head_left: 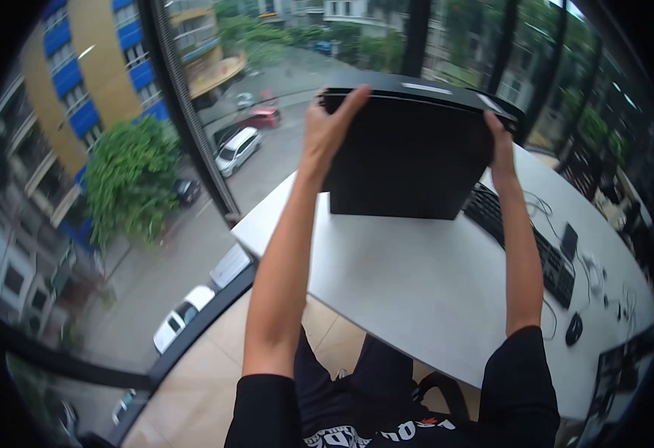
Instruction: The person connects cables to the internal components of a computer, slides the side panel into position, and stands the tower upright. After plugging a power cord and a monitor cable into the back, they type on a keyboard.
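A large black box-shaped object stands upright at the far part of the white desk, its broad flat side facing me. My left hand grips its upper left edge, thumb over the top. At the upper right edge, my right hand holds it in the same way. Pale labels lie on its top face. The bottom edge is close to the desk surface; whether it touches cannot be made out. My fingers behind the object are hidden.
The white desk holds a black keyboard, a black mouse, a small dark object and loose cables on the right. Tall windows border the desk at left and behind. A dark screen-like object is at lower right.
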A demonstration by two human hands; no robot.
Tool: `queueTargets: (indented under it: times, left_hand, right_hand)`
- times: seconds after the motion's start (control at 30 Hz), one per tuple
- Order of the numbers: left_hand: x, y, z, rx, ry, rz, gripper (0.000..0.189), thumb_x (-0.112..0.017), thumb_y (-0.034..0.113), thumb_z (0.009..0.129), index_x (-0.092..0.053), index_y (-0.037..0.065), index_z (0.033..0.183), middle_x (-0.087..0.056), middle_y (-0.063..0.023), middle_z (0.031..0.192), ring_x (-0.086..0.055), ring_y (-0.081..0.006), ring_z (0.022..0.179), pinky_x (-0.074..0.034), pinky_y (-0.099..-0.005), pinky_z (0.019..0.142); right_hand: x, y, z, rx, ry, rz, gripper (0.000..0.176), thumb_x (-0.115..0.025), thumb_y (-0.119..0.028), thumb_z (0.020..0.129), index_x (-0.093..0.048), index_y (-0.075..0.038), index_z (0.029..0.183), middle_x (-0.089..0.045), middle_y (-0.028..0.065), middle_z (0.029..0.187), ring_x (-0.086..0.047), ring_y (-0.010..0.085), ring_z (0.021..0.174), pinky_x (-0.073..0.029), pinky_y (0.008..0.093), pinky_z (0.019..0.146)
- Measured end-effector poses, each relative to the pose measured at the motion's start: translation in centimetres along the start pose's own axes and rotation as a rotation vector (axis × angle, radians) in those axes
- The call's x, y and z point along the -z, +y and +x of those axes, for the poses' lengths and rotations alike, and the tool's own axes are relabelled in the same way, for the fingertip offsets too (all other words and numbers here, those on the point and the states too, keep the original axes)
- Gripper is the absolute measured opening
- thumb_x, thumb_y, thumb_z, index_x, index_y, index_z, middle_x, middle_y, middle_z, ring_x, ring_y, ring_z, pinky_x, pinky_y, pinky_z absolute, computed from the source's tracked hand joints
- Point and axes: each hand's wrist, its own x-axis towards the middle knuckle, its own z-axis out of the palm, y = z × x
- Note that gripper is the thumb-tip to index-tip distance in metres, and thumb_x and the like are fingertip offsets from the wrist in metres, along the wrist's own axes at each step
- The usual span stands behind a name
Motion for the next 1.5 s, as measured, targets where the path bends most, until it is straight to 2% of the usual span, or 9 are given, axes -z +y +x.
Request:
queueTargets:
  times: [0.07, 0.1, 0.3, 0.57, 0.67, 0.83, 0.93, 1.13, 1.5]
  left_hand:
    - [-0.2, 0.6, -0.5, 0.106, 0.092, 0.118, 0.064, -0.088, 0.054, 0.083, -0.075, 0.001, 0.118, -0.074, -0.004, 0.102, -0.068, -0.0133, 0.09, -0.053, -0.0288, 0.081]
    - [0.1, 0.0, 0.1, 0.101, 0.094, 0.128, 0.065, -0.087, 0.054, 0.085, -0.074, 0.001, 0.12, -0.073, -0.0052, 0.107, -0.067, -0.0144, 0.096, -0.052, -0.03, 0.087]
    - [-0.3, -2.5, 0.9, -0.081, 0.215, 0.164, 0.075, -0.085, 0.054, 0.087, -0.068, -0.004, 0.131, -0.069, -0.0099, 0.122, -0.062, -0.0168, 0.114, -0.044, -0.031, 0.103]
    - [-0.3, -3.0, 0.9, -0.108, 0.402, 0.429, 0.075, -0.082, 0.066, 0.086, -0.071, -0.008, 0.095, -0.065, -0.0056, 0.087, -0.056, -0.0167, 0.083, -0.049, -0.0326, 0.085]
    - [-0.6, -1.0, -0.6, -0.066, 0.309, 0.418, 0.084, -0.079, 0.067, 0.088, -0.067, -0.011, 0.118, -0.068, -0.0137, 0.109, -0.061, -0.0249, 0.104, -0.045, -0.0358, 0.103]
    - [-1.9, 2.6, -2.6, -0.942, 0.464, 0.952, 0.059, -0.081, 0.026, 0.095, -0.057, 0.001, 0.143, -0.057, -0.0171, 0.147, -0.051, -0.0329, 0.14, -0.036, -0.0428, 0.121]
    - [-3.6, 3.5, -2.5, -1.111, 0.011, 1.146, 0.047, -0.08, 0.028, 0.094, -0.067, 0.006, 0.133, -0.065, -0.0137, 0.144, -0.057, -0.035, 0.138, -0.04, -0.0481, 0.121]
    - [-6.7, 5.8, -0.3, -0.662, -0.334, 1.256, 0.053, -0.067, 0.048, 0.102, -0.069, 0.005, 0.133, -0.069, -0.0174, 0.137, -0.062, -0.0366, 0.132, -0.047, -0.0467, 0.112]
    - [-5.4, 5.1, 10.1, -0.194, -0.769, 1.223, 0.115, -0.074, 0.09, 0.068, -0.062, 0.008, 0.147, -0.069, -0.0207, 0.128, -0.066, -0.0332, 0.123, -0.05, -0.0443, 0.103]
  right_hand:
    - [-0.6, -3.0, -2.1, -0.042, -0.005, -0.17, 0.069, -0.068, -0.051, 0.093, -0.064, 0.004, 0.135, -0.069, 0.0205, 0.124, -0.063, 0.0309, 0.114, -0.045, 0.0387, 0.105]
    - [-0.1, -2.9, -1.7, -0.118, -0.142, -0.204, 0.101, -0.072, -0.072, 0.086, -0.054, 0.005, 0.147, -0.061, 0.0193, 0.14, -0.052, 0.0304, 0.131, -0.034, 0.0362, 0.117]
    - [-1.2, -2.7, -1.4, -0.073, -0.002, -0.073, 0.076, -0.079, -0.059, 0.086, -0.066, -0.002, 0.134, -0.068, 0.0093, 0.118, -0.066, 0.019, 0.112, -0.051, 0.0296, 0.097]
    - [-1.3, -1.7, -1.5, 0.056, 0.021, -0.071, 0.067, -0.08, -0.061, 0.089, -0.072, -0.002, 0.12, -0.072, 0.006, 0.104, -0.07, 0.0154, 0.097, -0.054, 0.0273, 0.086]
    - [-1.5, -2.3, -2.0, 0.043, 0.007, -0.082, 0.074, -0.081, -0.064, 0.087, -0.07, -0.001, 0.124, -0.072, 0.0082, 0.11, -0.069, 0.0169, 0.104, -0.053, 0.0279, 0.091]
    - [-0.9, -1.8, -2.3, 0.271, 0.131, -0.258, 0.084, -0.08, -0.064, 0.087, -0.062, 0.002, 0.136, -0.062, 0.0208, 0.138, -0.061, 0.0269, 0.128, -0.047, 0.0386, 0.109]
    - [-1.2, -3.4, -2.8, 0.607, 0.183, -0.54, 0.074, -0.075, -0.055, 0.094, -0.059, -0.002, 0.143, -0.051, 0.0219, 0.154, -0.051, 0.036, 0.142, -0.041, 0.0475, 0.118]
    - [-1.3, -5.8, -1.6, 1.081, 0.092, -1.103, 0.043, -0.071, -0.039, 0.099, -0.073, -0.007, 0.127, -0.068, 0.0128, 0.138, -0.058, 0.0341, 0.135, -0.043, 0.0478, 0.117]
    - [-7.2, -10.8, 3.0, 0.371, -0.459, -1.23, 0.052, -0.046, -0.041, 0.106, -0.071, 0.001, 0.123, -0.074, 0.0262, 0.116, -0.071, 0.041, 0.109, -0.052, 0.0486, 0.103]
